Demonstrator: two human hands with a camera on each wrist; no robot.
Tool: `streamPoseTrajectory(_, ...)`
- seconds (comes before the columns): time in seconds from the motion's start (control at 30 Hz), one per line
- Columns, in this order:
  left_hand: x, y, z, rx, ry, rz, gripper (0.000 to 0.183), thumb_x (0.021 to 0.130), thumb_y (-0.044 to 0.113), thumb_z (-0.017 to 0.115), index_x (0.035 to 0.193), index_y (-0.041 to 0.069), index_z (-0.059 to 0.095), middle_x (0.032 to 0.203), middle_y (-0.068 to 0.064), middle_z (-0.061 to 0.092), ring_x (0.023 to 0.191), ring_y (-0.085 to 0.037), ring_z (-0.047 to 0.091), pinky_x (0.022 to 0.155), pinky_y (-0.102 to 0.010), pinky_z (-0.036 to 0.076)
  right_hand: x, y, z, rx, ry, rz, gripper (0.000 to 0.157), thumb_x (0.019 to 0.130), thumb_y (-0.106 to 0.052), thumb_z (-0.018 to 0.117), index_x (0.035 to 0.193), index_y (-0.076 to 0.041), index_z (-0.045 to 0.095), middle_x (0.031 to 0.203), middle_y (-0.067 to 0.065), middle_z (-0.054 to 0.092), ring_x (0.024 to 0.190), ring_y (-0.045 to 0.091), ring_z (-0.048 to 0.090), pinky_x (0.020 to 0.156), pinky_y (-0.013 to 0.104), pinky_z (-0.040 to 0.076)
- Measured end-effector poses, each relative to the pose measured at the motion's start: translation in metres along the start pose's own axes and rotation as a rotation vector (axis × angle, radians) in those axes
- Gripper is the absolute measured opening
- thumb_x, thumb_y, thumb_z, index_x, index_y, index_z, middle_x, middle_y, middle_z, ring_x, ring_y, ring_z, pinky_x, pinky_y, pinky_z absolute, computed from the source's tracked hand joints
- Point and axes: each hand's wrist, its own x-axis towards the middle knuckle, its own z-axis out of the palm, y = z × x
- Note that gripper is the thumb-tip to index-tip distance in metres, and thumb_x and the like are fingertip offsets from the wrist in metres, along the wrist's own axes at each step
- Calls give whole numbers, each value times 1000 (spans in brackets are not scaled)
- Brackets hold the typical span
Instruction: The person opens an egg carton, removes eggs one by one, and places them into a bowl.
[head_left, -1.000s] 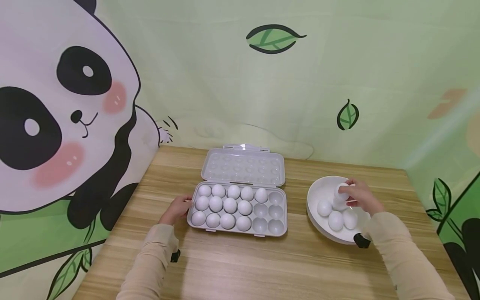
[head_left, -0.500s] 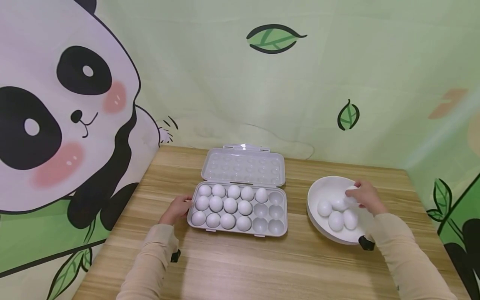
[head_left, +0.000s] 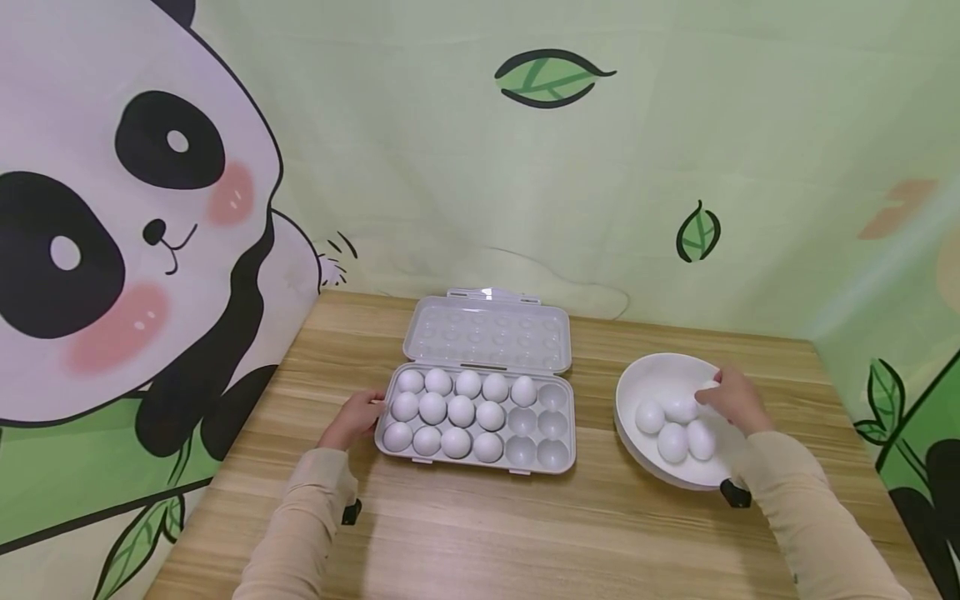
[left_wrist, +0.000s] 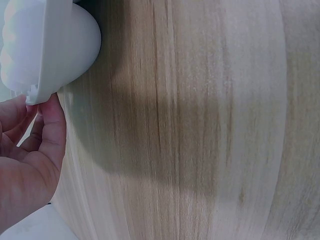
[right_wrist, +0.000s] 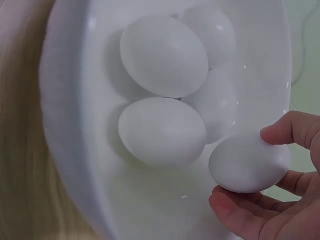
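A white egg (right_wrist: 248,163) sits between the thumb and fingers of my right hand (head_left: 738,400), inside the right part of the white bowl (head_left: 656,375). Several more eggs (right_wrist: 162,55) lie clustered at the bowl's bottom, left of that hand in the head view. My left hand (head_left: 352,421) pinches the left edge of a pale grey egg tray (head_left: 573,433); in the left wrist view its thumb and fingers meet the tray's rim (left_wrist: 52,55). White eggs (head_left: 432,408) fill most of the tray's cups, while several at the right end (head_left: 552,454) hold nothing.
Behind the tray, its hinged lid (head_left: 487,333) lies folded back toward the wall cloth (head_left: 420,192). Tray and bowl stand apart on a wooden table (head_left: 480,533), the bowl to the right. The table's right edge runs beyond the bowl.
My right hand, gripping an egg, has shifted slightly right and lower within the bowl, away from the clustered eggs. The left hand and the tray have stayed in place.
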Motion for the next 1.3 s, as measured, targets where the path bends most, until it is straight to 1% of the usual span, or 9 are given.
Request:
streamPoseTrajectory(0.03,7,-8,-3,4,0,7,33,90,20,46,115,-1,53,97,-12,58,78,-20,58,61,-36,50,-1,0,0,-7,-1,0,44,76,-20,58,100,9,37,80,17,45,60,21,43,49,28,37)
streamPoseTrajectory(0.13,-20,32,6,41,23,-41,34,91,15,42,118,-5,49,104,-19,55,83,-24,57,66,-39,50,-2,-1,0,-28,5,-4,41,76,-19,59,98,10,39,80,17,46,67,25,44,52,28,37)
streamPoseTrajectory(0.27,-38,63,14,58,53,-108,35,91,11,40,120,-7,46,111,-22,52,90,-27,56,73,-41,50,-3,1,2,-59,23,-20,39,74,-18,59,93,10,41,79,18,47,72,28,45,56,29,36)
streamPoseTrajectory(0.33,-35,55,11,22,34,-57,33,90,14,43,118,-4,49,107,-20,54,87,-25,57,70,-39,50,-3,2,3,-73,28,-30,38,73,-18,59,92,10,42,79,19,48,72,30,45,57,30,36)
streamPoseTrajectory(0.5,16,-19,-3,-16,-3,4,34,90,23,46,115,0,52,98,-15,58,79,-23,59,62,-39,50,-4,1,5,-96,17,-21,40,73,-17,58,94,12,42,84,24,50,77,34,47,63,36,39)
streamPoseTrajectory(0.77,107,-139,-22,-59,47,-140,29,85,27,53,111,14,56,105,-10,58,84,-22,61,63,-39,52,-8,-4,5,-106,-1,8,43,75,-14,57,100,18,42,93,30,51,83,39,49,71,45,42)
streamPoseTrajectory(0.93,141,-186,-32,-98,31,-139,27,81,32,58,106,20,58,102,-10,59,81,-26,62,60,-41,51,-10,-6,6,-121,-7,20,43,76,-14,57,102,18,43,94,31,51,84,39,48,72,45,42)
streamPoseTrajectory(1.07,124,-162,-27,-78,33,-125,32,83,31,56,111,15,56,102,-11,59,80,-24,62,60,-41,52,-8,-3,8,-136,-7,18,42,77,-14,56,102,17,43,96,31,51,85,39,48,73,45,41)
streamPoseTrajectory(1.3,27,-34,-5,-19,21,-57,31,89,17,45,115,2,52,99,-14,58,79,-22,59,63,-38,51,-5,4,12,-139,-7,-4,41,75,-14,56,99,16,44,93,30,51,83,39,49,72,45,42)
